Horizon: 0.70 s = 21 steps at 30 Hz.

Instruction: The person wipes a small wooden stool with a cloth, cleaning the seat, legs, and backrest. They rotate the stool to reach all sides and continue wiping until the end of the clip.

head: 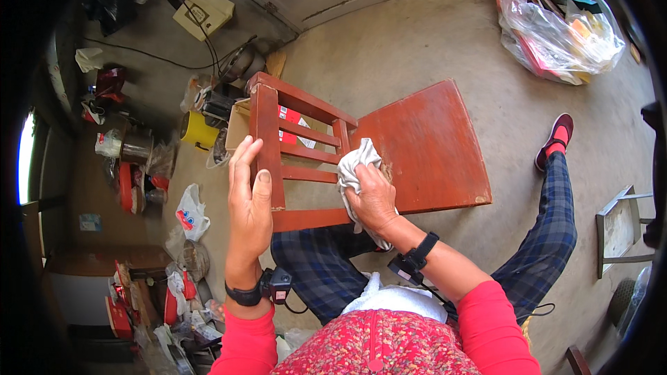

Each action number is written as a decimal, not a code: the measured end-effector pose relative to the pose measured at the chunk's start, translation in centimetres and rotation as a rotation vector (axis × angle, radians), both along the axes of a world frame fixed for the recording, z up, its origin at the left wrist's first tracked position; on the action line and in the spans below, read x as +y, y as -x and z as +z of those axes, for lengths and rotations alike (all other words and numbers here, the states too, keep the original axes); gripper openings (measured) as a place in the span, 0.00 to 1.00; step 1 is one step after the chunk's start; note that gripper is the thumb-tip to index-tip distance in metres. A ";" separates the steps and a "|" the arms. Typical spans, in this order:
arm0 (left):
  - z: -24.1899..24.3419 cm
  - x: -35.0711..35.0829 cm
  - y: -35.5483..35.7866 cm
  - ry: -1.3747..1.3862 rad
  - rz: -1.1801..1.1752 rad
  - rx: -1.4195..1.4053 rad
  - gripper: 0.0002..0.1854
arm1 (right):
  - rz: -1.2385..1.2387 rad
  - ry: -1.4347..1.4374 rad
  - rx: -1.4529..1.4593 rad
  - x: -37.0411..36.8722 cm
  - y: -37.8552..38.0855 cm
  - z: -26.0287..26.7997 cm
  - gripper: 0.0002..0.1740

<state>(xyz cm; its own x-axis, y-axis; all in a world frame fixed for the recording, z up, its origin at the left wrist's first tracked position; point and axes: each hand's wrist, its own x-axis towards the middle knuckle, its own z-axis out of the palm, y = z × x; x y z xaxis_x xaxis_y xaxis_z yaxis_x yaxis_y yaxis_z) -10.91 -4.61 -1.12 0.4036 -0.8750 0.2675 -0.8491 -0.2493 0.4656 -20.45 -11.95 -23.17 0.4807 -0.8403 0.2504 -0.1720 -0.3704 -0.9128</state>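
A reddish-brown wooden chair (422, 140) stands in front of me, its slatted backrest (310, 152) toward my left. Along the top rail of the backrest, my left hand (249, 195) rests with straight fingers and a raised thumb, gripping nothing. My right hand (372, 192) is closed around a crumpled whitish cloth (359, 159). It presses the cloth where the backrest meets the seat. Worn, paler patches mark the seat's rear edge and one corner. The cloth's lower end hangs down beside the chair.
An open cardboard box (237, 125) sits behind the backrest, near a yellow container (199, 130). Bags and household clutter line the left side. A large clear plastic bag of items (563, 26) lies at upper right. A small metal-framed stool (620, 229) is at far right.
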 end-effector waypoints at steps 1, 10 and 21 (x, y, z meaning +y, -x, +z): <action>0.1 0.0 0.1 -0.009 0.009 0.004 0.23 | -0.008 0.008 0.019 -0.5 -0.4 0.0 0.15; 0.6 -0.2 0.6 -0.043 0.003 -0.020 0.23 | -0.089 0.057 0.051 -6.8 -6.4 0.0 0.14; 0.4 -0.1 0.5 -0.012 -0.002 -0.034 0.22 | -0.008 -0.309 0.094 -11.9 -8.2 -0.3 0.25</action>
<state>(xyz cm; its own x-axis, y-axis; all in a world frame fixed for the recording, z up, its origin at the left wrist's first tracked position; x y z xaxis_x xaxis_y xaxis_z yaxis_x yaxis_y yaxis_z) -11.44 -4.76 -0.75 0.3931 -0.8790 0.2701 -0.8647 -0.2534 0.4337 -12.28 -23.84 -23.43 0.4827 -0.8735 -0.0628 -0.2628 -0.0761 -0.9618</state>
